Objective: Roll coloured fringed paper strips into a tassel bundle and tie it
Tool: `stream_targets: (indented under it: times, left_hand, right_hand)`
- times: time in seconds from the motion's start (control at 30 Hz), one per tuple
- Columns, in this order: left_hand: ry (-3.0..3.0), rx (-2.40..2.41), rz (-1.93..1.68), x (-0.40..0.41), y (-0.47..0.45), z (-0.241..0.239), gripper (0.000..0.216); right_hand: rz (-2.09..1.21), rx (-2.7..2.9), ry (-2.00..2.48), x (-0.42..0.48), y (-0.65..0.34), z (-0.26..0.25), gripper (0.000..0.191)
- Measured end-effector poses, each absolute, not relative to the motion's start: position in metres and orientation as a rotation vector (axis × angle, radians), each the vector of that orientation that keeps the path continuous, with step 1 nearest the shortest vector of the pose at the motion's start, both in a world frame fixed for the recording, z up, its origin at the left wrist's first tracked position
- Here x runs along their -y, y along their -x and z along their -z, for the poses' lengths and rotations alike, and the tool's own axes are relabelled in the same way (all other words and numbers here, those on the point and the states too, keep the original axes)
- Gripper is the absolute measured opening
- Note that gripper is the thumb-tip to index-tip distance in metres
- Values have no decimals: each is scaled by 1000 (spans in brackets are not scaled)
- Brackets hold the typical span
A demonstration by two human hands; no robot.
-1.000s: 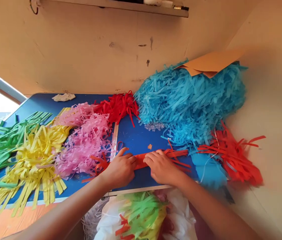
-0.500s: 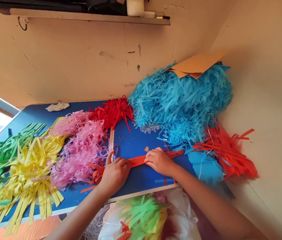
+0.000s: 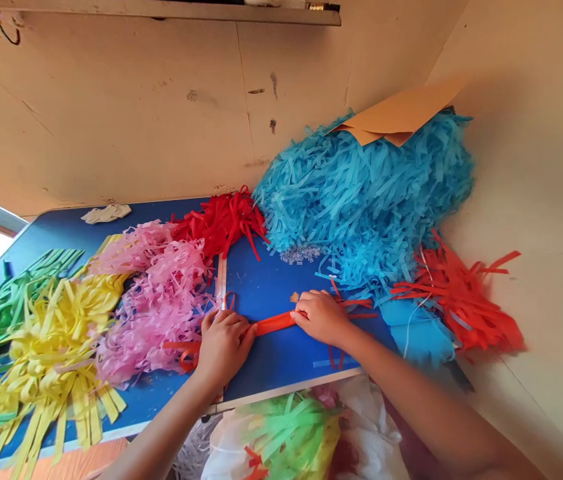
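Between my hands a strip of orange-red tissue paper [image 3: 275,324] stretches over the blue table [image 3: 271,363], its ends cut into fringe. My left hand [image 3: 225,343] is closed on its left part, with fringe strands showing beyond the wrist side. My right hand [image 3: 322,317] pinches the right part, and loose strands stick out past it. The fingertips partly hide the paper. Just beyond my right hand lies a small brown scrap [image 3: 294,297]. To the left of my left hand is a pile of pink shredded paper [image 3: 168,310].
A large blue fringe heap [image 3: 361,200] bears orange paper sheets [image 3: 401,115] by the wall. Red fringe [image 3: 466,307] lies at right, more red fringe [image 3: 218,223] behind. Yellow strips [image 3: 61,340] and green strips [image 3: 16,293] cover the left. Below the edge sits a white bag [image 3: 226,440]. Overhead runs a shelf [image 3: 161,9].
My left fingers have closed in, the raised thumb or finger now lowered toward the paper. The right hand still grips the strip, with its strands more spread. The view has tipped slightly downward.
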State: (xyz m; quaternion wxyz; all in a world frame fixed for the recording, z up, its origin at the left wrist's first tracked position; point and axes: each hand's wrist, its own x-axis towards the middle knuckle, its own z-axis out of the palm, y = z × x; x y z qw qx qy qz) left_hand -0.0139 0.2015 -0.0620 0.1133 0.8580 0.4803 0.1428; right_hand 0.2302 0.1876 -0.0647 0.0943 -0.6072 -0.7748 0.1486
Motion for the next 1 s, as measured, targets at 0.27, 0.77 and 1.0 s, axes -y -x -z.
stream_targets:
  times: [0.27,0.77,1.0]
  left_hand:
    - [-2569,-1456,-314,-206,12,60,30]
    - [-3006,-986,-197,-200,3,47,22]
    - [-2934,-1112,-304,-200,-8,46,13]
  right_hand:
    - [-393,2311,1882,-190,-225,66,24]
    - [-61,2704,1221,-178,-223,49,14]
    - [-29,2687,1264,-194,-222,60,18]
